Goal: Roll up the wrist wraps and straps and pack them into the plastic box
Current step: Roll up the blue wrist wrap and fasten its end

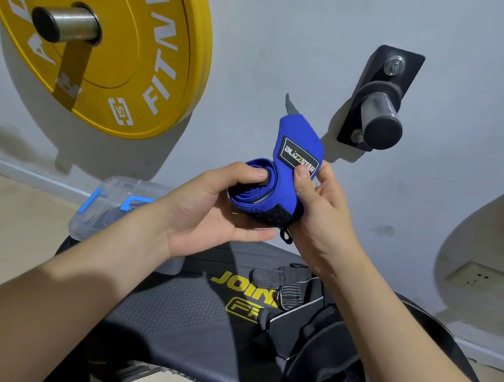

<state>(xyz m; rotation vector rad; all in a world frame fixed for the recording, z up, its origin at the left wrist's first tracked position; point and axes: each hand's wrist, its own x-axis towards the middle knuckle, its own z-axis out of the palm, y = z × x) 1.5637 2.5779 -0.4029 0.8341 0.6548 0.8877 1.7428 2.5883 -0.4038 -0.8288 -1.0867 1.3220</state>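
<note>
A blue wrist wrap (278, 181), mostly rolled up, is held in the air between both hands. My left hand (208, 210) grips the rolled part, thumb pressed on the coil's end. My right hand (319, 214) pinches the loose tail, thumb just below the black brand label. The tail stands upward, and a small black loop hangs under the roll. The clear plastic box (103, 211) with blue latches sits behind my left wrist on the bench's far left end. Black and grey straps and wraps (300, 299) lie in a heap on the bench under my right forearm.
A black padded bench (186, 318) with yellow lettering lies below my arms. A yellow weight plate (119, 40) hangs on a wall peg at upper left. A bare black wall peg (380, 112) sticks out right of the wrap. A wall socket (473, 274) is at right.
</note>
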